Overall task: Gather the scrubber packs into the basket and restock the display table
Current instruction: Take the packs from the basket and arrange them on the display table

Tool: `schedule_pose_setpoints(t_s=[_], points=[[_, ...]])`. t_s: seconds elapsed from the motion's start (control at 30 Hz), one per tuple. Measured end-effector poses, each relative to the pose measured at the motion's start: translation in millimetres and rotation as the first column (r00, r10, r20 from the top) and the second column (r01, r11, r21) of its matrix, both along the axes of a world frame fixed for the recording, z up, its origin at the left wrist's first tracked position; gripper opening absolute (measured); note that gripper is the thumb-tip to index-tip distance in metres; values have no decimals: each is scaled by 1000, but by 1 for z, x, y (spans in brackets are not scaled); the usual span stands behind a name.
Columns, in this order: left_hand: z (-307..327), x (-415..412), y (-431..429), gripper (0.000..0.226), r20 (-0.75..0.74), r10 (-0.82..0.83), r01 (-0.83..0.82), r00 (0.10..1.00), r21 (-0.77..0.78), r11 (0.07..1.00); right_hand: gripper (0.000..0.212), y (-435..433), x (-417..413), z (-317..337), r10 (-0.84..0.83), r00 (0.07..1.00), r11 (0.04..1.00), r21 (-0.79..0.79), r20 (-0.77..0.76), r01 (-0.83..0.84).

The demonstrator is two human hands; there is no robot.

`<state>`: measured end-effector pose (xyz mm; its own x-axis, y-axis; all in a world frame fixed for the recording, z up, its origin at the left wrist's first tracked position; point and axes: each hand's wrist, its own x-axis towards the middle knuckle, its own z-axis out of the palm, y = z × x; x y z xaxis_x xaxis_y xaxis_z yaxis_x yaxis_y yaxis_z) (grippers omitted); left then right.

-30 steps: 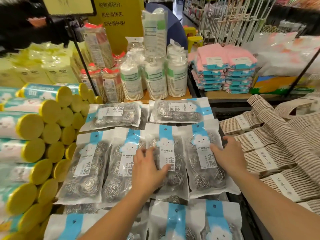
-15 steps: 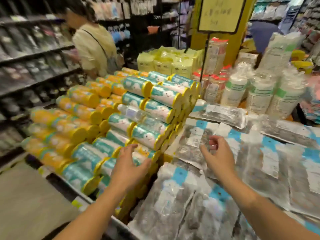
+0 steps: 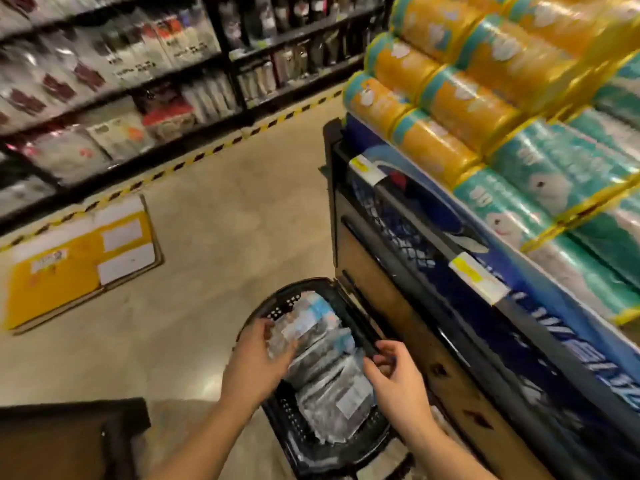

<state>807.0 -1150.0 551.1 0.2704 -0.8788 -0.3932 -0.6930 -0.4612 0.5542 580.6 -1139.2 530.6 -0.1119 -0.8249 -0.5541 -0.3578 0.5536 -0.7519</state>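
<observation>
A black plastic basket point(image 3: 277, 308) stands on the floor against the display table point(image 3: 408, 327). Several clear scrubber packs point(image 3: 329, 389) with blue-and-white labels lie in it, blurred. My left hand point(image 3: 256, 358) reaches into the basket's left side and grips the top scrubber pack point(image 3: 301, 327), thumb above and fingers below. My right hand point(image 3: 394, 375) is at the basket's right rim, with fingers curled round the end of the black basket handle point(image 3: 356, 323). The table's top with the laid-out packs is out of view.
Orange and teal rolls point(image 3: 485, 109) are stacked on the table's edge above blue signage point(image 3: 540, 337). A flattened yellow cardboard box point(image 3: 79, 258) lies on the floor to the left. Dark product shelves point(image 3: 121, 98) line the far side of the aisle. A dark object point(image 3: 69, 441) sits at lower left.
My view swung from the table top down to the floor. Both hands left the packs on the table and now reach into the basket.
</observation>
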Motion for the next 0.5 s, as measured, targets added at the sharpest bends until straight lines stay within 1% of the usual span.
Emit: schedule_pose_setpoints(t_s=[0.07,0.13,0.23,0.33,0.37,0.43,0.5], points=[[-50,17,7,60,7,-28,27,1000,95,995,26,12,16,-60,-32,999,984,172,-33,37],[-101,26,8,59,12,-66,64,998,153,986,28,23,26,-122,-61,997,949,306,-56,75],[-186,26,6,62,13,-129,123,992,215,969,37,30,32,-215,-192,980,851,489,-49,191],[-262,21,5,68,16,-134,125,991,258,958,39,29,37,-293,-305,949,767,569,-83,296],[-282,19,3,71,33,-155,141,987,263,954,47,27,39,-316,-355,931,733,595,-81,331],[-318,15,-4,69,98,-221,190,970,260,947,66,30,44,-359,-426,901,660,651,-88,376],[-346,12,-13,67,144,-267,227,953,245,943,68,35,43,-393,-454,883,592,701,-116,396]])
